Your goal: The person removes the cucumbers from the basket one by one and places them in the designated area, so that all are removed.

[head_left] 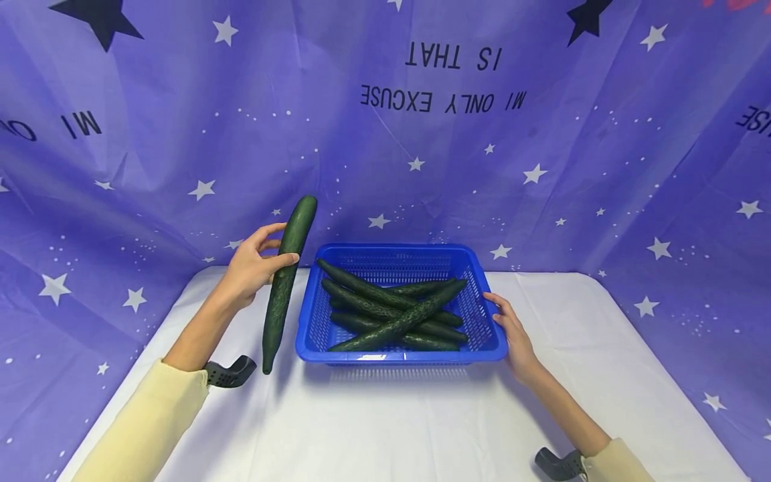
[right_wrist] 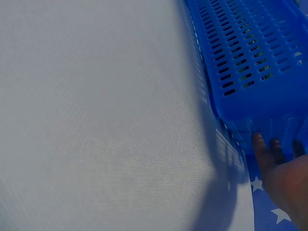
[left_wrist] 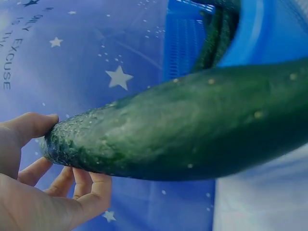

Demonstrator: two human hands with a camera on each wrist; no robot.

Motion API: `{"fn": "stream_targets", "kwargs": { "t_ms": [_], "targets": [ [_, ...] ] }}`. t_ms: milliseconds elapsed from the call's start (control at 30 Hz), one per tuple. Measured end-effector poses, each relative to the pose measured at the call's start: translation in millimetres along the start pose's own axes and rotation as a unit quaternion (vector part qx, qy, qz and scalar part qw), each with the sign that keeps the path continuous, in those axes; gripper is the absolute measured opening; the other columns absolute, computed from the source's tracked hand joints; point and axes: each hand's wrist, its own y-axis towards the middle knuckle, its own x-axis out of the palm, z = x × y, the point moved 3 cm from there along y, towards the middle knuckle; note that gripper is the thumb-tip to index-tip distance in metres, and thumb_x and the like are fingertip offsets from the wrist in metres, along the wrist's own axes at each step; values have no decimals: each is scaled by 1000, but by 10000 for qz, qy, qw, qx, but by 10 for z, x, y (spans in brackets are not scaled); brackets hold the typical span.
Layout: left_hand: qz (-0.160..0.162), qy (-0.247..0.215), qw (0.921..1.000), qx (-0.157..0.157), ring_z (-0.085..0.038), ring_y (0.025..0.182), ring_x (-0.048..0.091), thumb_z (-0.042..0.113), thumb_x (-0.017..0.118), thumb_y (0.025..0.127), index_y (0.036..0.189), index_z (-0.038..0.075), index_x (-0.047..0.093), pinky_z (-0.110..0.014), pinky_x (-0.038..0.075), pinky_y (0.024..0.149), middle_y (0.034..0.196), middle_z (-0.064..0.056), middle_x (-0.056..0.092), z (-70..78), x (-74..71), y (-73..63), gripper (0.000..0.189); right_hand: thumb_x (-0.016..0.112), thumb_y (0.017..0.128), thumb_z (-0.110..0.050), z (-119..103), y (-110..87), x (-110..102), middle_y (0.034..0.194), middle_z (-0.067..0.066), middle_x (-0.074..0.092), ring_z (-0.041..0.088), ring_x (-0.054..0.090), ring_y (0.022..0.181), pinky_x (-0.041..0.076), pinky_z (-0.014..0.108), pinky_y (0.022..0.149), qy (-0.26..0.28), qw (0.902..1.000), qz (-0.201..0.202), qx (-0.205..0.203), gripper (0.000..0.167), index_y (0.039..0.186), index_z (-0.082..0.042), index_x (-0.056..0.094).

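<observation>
My left hand (head_left: 255, 266) holds a long dark green cucumber (head_left: 288, 281) upright and slightly tilted, left of the basket. Thumb and fingers pinch it around its middle in the head view. The left wrist view shows the cucumber (left_wrist: 163, 130) stretching away from the fingers (left_wrist: 98, 192) across the frame. A blue plastic basket (head_left: 400, 357) stands on the table with several cucumbers (head_left: 397, 321) lying crossed inside. My right hand (head_left: 515, 338) grips the basket's right rim, and in the right wrist view its fingers (right_wrist: 262, 151) lie against the basket's outer wall (right_wrist: 269, 113).
A white cloth (head_left: 385, 428) covers the table. Behind and at both sides hangs a purple curtain (head_left: 337, 154) with stars and lettering; the basket's back rim is close to it. Black wrist mounts (head_left: 231, 372) sit on both forearms.
</observation>
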Motion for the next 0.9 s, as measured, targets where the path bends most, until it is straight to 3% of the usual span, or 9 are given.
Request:
{"fn": "stream_targets", "kwargs": {
  "t_ms": [233, 567, 900],
  "targets": [
    [-35, 35, 9999, -146, -20, 90, 65, 9, 68, 94, 157, 12, 30, -36, 58, 70, 138, -28, 45, -222, -41, -52, 74, 27, 108, -16, 3, -2, -7, 152, 18, 23, 26, 45, 120, 50, 27, 90, 0, 10000, 15, 26, 46, 152, -7, 27],
    [33, 119, 9989, -442, -26, 92, 65, 10, 67, 95, 157, 9, 27, -38, 57, 72, 140, -31, 41, -531, -76, -107, 74, 26, 108, -16, -5, 0, -8, 153, 18, 22, 31, 38, 125, 48, 25, 92, -74, 10000, 6, 13, 46, 153, -7, 26],
    [122, 7, 9973, -724, -20, 84, 65, 7, 66, 94, 157, 7, 26, -38, 58, 69, 138, -33, 38, -865, -106, -105, 74, 26, 108, -17, -5, -1, -13, 154, 18, 21, 31, 39, 124, 48, 26, 92, -106, 9999, 11, 51, 46, 153, -8, 26]
  ]
}}
